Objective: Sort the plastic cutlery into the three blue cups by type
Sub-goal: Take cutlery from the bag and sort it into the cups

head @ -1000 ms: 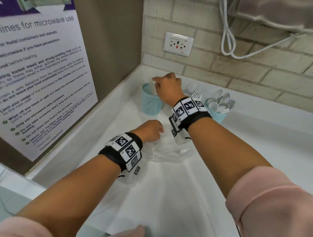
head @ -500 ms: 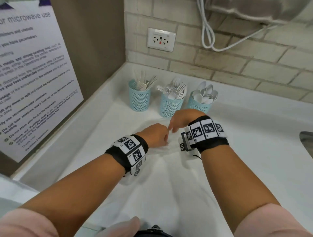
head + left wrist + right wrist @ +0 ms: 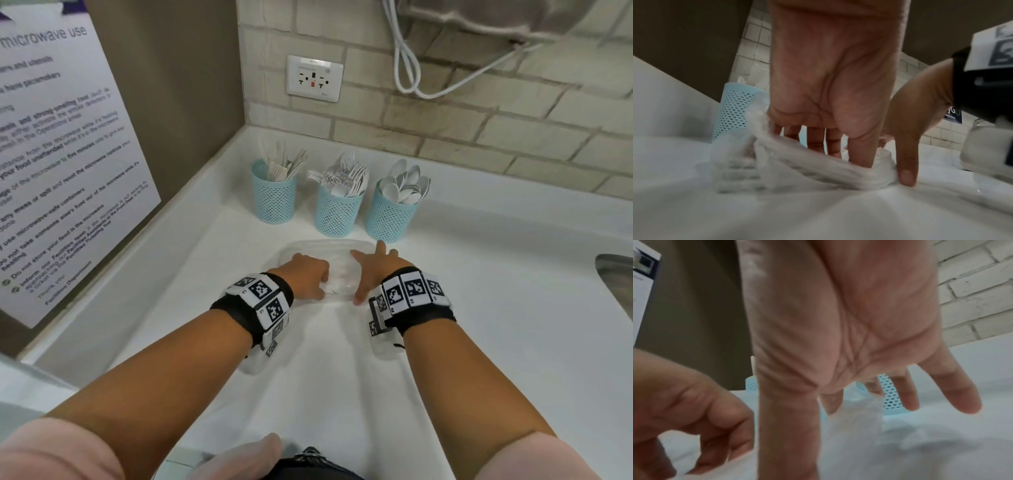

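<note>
White plastic cutlery stood sorted in three blue mesh cups in the counter's back left corner: knives left, forks middle, spoons right. A second earlier the right hand was at the knife cup; now it lay flat, fingers spread, on the clear plastic bag before the cups. Left hand pinched the bag's near edge. Sorting judged complete.

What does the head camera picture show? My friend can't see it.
Two hands, left and right, touch a clear plastic bag on a white counter. Behind stand three blue cups: knives, forks, spoons.
</note>
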